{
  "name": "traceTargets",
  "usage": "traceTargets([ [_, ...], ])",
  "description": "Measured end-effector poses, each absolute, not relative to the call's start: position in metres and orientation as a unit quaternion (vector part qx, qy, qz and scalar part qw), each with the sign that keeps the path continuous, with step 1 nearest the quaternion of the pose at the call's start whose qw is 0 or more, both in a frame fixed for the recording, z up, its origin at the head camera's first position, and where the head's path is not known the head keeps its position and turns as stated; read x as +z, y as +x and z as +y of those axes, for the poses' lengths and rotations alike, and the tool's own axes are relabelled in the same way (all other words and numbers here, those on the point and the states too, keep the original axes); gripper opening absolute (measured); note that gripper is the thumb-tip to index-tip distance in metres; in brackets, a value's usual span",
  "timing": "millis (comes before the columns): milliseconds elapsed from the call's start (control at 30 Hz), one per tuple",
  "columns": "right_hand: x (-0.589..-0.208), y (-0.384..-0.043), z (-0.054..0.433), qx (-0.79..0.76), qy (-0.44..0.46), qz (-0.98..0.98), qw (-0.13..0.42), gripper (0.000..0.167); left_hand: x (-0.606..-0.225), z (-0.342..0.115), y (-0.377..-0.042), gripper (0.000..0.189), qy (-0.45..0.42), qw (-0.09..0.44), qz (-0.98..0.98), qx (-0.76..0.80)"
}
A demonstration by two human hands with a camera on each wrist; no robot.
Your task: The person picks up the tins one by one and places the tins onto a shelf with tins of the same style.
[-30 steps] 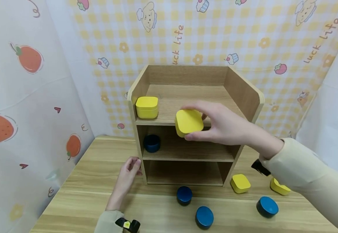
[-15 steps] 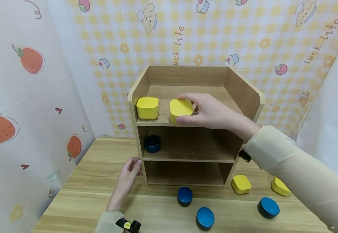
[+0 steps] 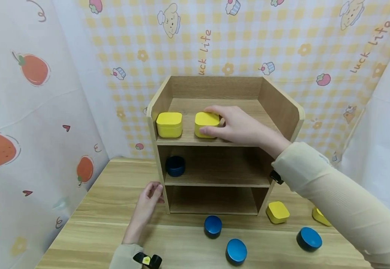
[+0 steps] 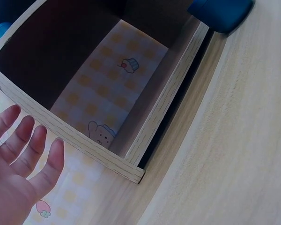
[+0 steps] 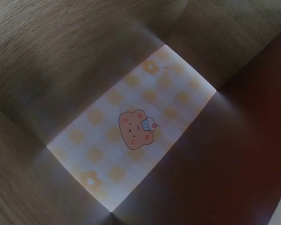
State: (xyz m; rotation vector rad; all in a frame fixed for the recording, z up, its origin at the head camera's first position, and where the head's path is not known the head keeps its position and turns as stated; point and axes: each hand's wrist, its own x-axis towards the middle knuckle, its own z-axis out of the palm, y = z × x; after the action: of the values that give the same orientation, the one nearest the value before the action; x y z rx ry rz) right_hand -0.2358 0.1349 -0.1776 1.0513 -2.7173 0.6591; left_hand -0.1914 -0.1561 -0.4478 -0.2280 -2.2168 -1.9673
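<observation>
In the head view my right hand (image 3: 237, 125) pinches a yellow rounded-square box (image 3: 206, 123) between thumb and fingers, at the front of the top shelf. To its left, a similar yellow box (image 3: 169, 125) sits apart on that shelf. My left hand (image 3: 149, 198) is at the lower left side of the wooden shelf unit (image 3: 216, 143), thumb near the front edge. In the left wrist view the left hand (image 4: 18, 164) has loosely bent fingers beside the side panel, holding nothing. The right wrist view shows a compartment (image 5: 84, 61) and patterned cloth behind; neither hand nor box appears there.
A dark blue round tin (image 3: 175, 166) stands at the left of the middle shelf. Blue round tins (image 3: 213, 226) lie in front of the unit and to the right. Two more yellow boxes (image 3: 277, 212) rest on the table (image 3: 90, 220) at right, one partly behind the right sleeve.
My right hand has brought the yellow box up and left, from tilted in front of the unit to level on the top shelf. The left hand has stayed put.
</observation>
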Motion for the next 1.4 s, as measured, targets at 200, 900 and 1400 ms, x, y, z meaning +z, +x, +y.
traceTargets([
  [200, -0.18, -0.238, 0.134, 0.226, 0.342, -0.909, 0.071, 0.068, -0.448, -0.154, -0.19, 0.025, -0.076, 0.083, -0.74, -0.664],
  [900, -0.185, -0.24, 0.133, 0.236, 0.36, -0.898, 0.089, 0.082, -0.455, -0.15, -0.193, 0.026, -0.071, 0.078, -0.75, -0.653],
  [1400, -0.159, -0.211, 0.135, 0.211, 0.402, -0.866, 0.208, 0.051, -0.45, -0.156, -0.195, 0.025, -0.077, 0.082, -0.746, -0.656],
])
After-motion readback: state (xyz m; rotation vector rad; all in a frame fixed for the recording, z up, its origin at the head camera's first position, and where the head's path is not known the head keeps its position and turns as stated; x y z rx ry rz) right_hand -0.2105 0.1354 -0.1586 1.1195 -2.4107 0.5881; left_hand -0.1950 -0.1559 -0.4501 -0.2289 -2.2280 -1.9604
